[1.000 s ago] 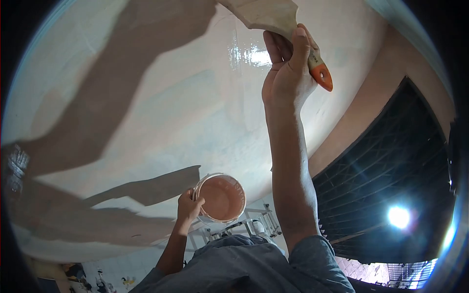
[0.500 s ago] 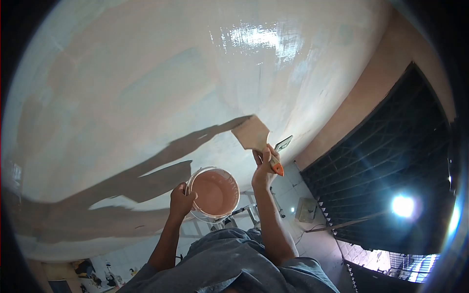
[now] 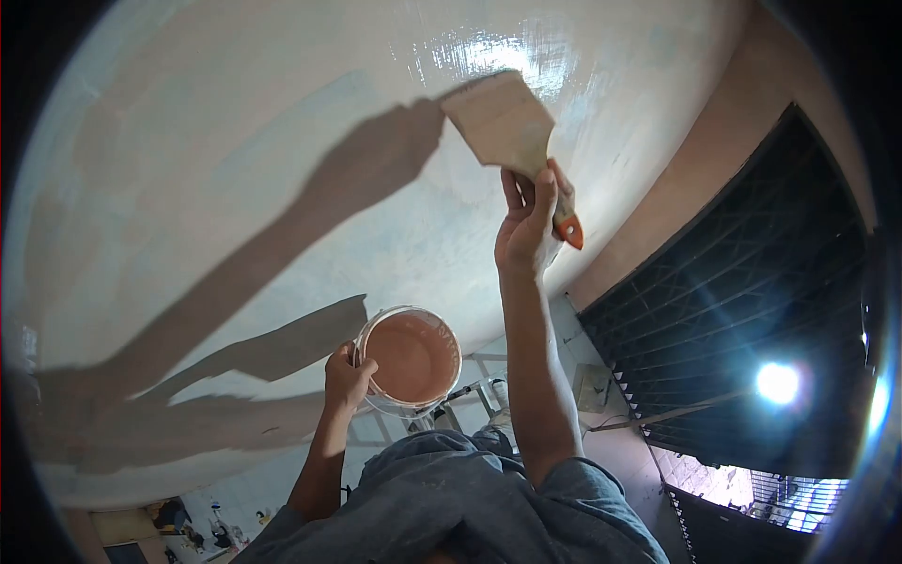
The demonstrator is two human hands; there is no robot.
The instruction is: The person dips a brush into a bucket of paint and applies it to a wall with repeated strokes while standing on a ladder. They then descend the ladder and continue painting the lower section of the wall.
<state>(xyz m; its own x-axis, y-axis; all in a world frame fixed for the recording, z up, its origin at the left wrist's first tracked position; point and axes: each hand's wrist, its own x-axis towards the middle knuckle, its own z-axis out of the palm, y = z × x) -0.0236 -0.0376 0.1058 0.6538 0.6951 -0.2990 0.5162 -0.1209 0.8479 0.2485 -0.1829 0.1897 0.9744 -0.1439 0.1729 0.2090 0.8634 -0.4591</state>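
My right hand [image 3: 531, 221] is closed round the handle of a wide brush [image 3: 503, 117] with an orange handle end. The brush's bristle edge meets the pale, patchy wall [image 3: 376, 216] beside a wet, shiny area. Lower down, my left hand [image 3: 346, 378] grips the rim of a round bucket [image 3: 411, 357], thumb over the edge. Pinkish-brown paint lies inside the bucket, and its wire handle hangs below. Shadows of both arms fall on the wall to the left.
On the right is a dark metal gate [image 3: 733, 310] with a bright lamp [image 3: 777, 383] before it. Part of a ladder [image 3: 470, 404] shows below the bucket. Assorted items [image 3: 221, 531] are at the lower left.
My right hand has moved up the wall with the brush, to the shiny area, and the arm is more stretched. The bucket and my left hand have barely shifted.
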